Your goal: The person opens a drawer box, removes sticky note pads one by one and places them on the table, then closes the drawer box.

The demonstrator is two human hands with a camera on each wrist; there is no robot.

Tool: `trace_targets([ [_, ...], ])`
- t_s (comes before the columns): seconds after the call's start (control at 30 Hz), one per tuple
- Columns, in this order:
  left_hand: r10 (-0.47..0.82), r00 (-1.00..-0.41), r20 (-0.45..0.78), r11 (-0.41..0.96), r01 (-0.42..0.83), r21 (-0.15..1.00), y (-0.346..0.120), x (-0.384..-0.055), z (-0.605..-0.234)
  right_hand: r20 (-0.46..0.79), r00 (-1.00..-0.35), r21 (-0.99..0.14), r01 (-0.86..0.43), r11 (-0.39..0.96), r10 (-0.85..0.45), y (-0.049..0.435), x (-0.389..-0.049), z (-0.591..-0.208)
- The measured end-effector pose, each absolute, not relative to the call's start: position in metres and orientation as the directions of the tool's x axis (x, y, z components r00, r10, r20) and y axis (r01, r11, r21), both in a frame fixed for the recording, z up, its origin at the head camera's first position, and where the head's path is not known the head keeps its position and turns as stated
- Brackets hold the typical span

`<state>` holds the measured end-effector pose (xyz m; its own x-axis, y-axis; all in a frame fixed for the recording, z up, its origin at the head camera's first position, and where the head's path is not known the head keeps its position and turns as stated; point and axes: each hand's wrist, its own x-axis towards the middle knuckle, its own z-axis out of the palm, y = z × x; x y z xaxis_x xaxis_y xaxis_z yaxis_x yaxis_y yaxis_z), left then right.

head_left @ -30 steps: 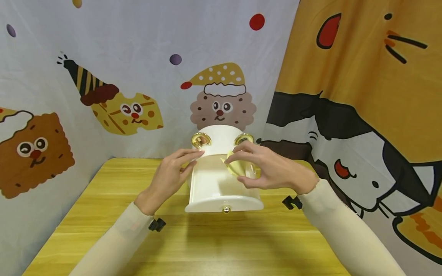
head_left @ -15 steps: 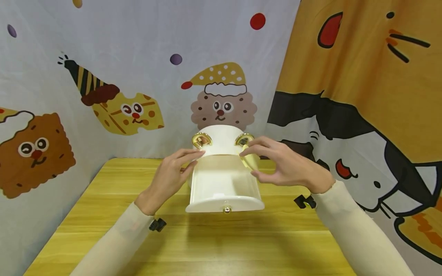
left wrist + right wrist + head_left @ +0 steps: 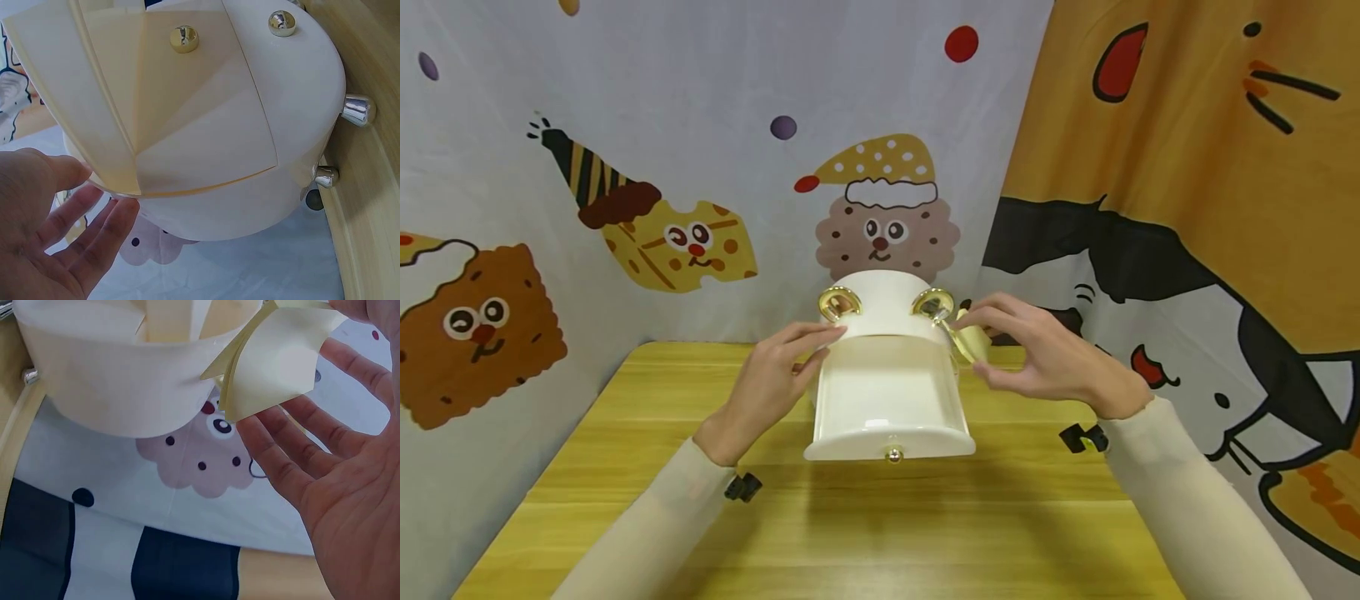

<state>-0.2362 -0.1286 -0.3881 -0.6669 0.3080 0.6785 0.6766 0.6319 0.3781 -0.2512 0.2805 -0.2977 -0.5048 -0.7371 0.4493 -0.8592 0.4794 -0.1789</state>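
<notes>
A white, round-topped drawer box [image 3: 882, 302] stands on the table, its upper drawer [image 3: 887, 404] pulled out toward me. The drawer has a gold ball knob [image 3: 893, 455] on its front. My left hand [image 3: 767, 375] touches the box's left side with its fingertips, thumb near the drawer's side wall; the left wrist view shows these fingers [image 3: 103, 240] right at the body's edge. With my right hand [image 3: 1045, 354] I pinch a pad of pale yellow sticky notes [image 3: 275, 365] between thumb and fingers. It is just right of the box, its sheets slightly fanned.
Two shiny gold rings [image 3: 839, 305] sit on top of the box. A second gold knob [image 3: 282, 24] and silver feet [image 3: 358, 110] show in the left wrist view. Behind the wooden table [image 3: 677, 383] hangs a cartoon-print curtain [image 3: 715, 125].
My right hand has carried the sticky notes rightward, from over the drawer to beyond the box's right side. The left hand and the box stay put.
</notes>
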Motion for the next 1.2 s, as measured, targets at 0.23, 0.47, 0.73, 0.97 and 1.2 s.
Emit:
trace_targets([
  [0.23,0.308,-0.675,0.671,0.631,0.672,0.387,-0.129,-0.236,-0.388,0.44,-0.563,-0.256,-0.825,0.503,-0.7,0.294,-0.259,-0.308],
  [0.47,0.308,-0.682,0.664,0.633,0.668,0.392,-0.129,-0.235,-0.387,0.419,-0.615,-0.32,-0.788,0.525,-0.668,0.307,-0.267,-0.318],
  [0.73,0.313,-0.674,0.669,0.629,0.675,0.386,-0.129,-0.235,-0.387,0.391,-0.678,-0.352,-0.735,0.58,-0.622,0.319,-0.274,-0.327],
  [0.97,0.315,-0.669,0.673,0.634,0.676,0.375,-0.129,-0.235,-0.387,0.365,-0.708,-0.359,-0.706,0.61,-0.604,0.326,-0.281,-0.335],
  [1.2,0.316,-0.661,0.68,0.631,0.682,0.37,-0.13,-0.236,-0.389,0.343,-0.741,-0.379,-0.671,0.637,-0.577,0.333,-0.286,-0.344],
])
